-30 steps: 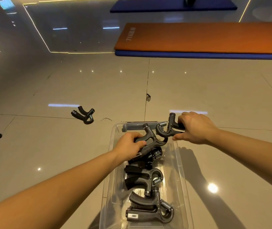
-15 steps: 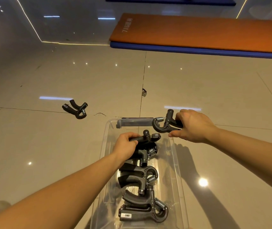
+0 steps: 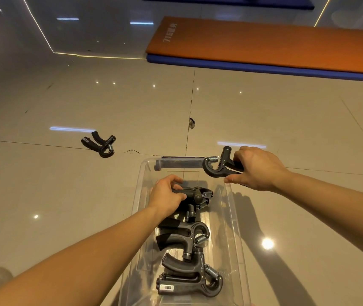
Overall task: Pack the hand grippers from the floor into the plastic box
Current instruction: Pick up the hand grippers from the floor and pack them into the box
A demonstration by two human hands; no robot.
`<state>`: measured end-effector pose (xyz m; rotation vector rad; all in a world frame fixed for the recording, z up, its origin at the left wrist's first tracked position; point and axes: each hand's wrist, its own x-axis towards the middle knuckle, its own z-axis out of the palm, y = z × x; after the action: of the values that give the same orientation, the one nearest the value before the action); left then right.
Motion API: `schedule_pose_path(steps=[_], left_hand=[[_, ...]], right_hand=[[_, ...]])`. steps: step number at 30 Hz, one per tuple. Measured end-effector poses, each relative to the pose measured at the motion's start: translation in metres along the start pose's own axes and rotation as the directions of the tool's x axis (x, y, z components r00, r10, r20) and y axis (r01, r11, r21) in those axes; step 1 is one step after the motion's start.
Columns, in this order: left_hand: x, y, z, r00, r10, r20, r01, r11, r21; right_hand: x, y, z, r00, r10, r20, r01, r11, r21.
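Note:
A clear plastic box [image 3: 234, 219] lies on the tiled floor in front of me. Inside it my left hand [image 3: 165, 195] grips a dark grey hand gripper [image 3: 194, 194] low in the box's far half. My right hand [image 3: 257, 168] holds another hand gripper [image 3: 218, 166] above the box's far right corner, spring pointing left. Two more grippers lie in the box nearer to me, one [image 3: 185, 236] in the middle and one [image 3: 189, 277] at the near end. A further hand gripper [image 3: 101, 143] lies on the floor to the far left of the box.
An orange mat [image 3: 264, 45] on a blue mat [image 3: 242, 66] lies across the floor at the far right. A small metal fitting [image 3: 192, 124] sticks up from the tile seam beyond the box. Another blue mat [image 3: 226, 1] shows at the top edge.
My left hand has lowered its hand gripper down into the box. My right hand has stayed by the far right corner with its gripper. The view has tilted a little downward.

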<state>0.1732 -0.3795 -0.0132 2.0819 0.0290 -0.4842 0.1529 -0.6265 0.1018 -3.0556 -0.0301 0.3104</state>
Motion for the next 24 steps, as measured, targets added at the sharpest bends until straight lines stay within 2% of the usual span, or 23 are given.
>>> schedule_pose_path(steps=[5, 11, 15, 24], left_hand=[[-0.001, -0.007, 0.005, 0.994, 0.047, -0.101, -0.045, 0.999, 0.015], [-0.003, -0.013, 0.011, 0.988, 0.103, -0.117, -0.075, 0.972, 0.225], [0.0, -0.015, 0.009, 0.988, 0.128, -0.09, -0.096, 0.951, 0.295], [-0.002, -0.013, 0.011, 0.97, 0.243, -0.032, -0.171, 0.762, 0.625]], right_hand=[[-0.001, -0.001, -0.001, 1.0, -0.004, -0.001, 0.004, 1.0, -0.015], [0.0, -0.001, -0.001, 1.0, -0.007, 0.0, 0.007, 1.0, -0.023], [0.0, -0.002, -0.001, 1.0, -0.006, 0.0, 0.006, 1.0, -0.028], [0.0, 0.0, 0.0, 1.0, 0.004, 0.009, -0.004, 1.0, -0.018]])
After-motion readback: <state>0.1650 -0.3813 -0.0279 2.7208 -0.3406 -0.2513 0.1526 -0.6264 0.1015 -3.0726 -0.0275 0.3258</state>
